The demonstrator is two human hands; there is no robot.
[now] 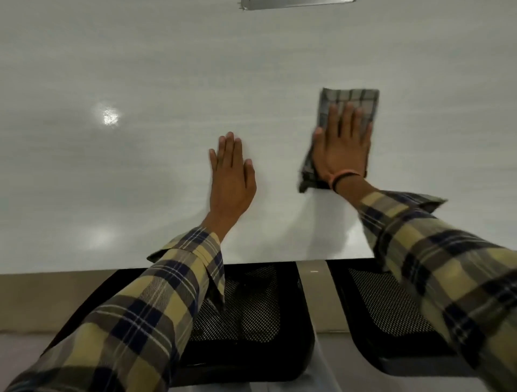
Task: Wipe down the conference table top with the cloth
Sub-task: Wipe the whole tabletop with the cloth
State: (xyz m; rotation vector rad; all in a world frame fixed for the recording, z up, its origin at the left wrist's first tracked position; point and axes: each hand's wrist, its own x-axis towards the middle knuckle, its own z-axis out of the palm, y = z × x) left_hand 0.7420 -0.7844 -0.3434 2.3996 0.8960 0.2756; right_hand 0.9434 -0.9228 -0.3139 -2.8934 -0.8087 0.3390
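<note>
The pale grey conference table top (140,70) fills the upper two thirds of the view. A folded grey checked cloth (352,102) lies flat on it at the right of centre. My right hand (342,145) presses down on the cloth with straight, spread fingers; the cloth's far part and left edge stick out from under the palm. My left hand (232,175) rests flat on the bare table to the left of the cloth, fingers straight and together, holding nothing.
Two black mesh office chairs (251,307) (391,305) are tucked at the table's near edge below my arms. A metal strip (296,3) lies in the table at the far top edge. Ceiling lights reflect on the surface at the left (110,116).
</note>
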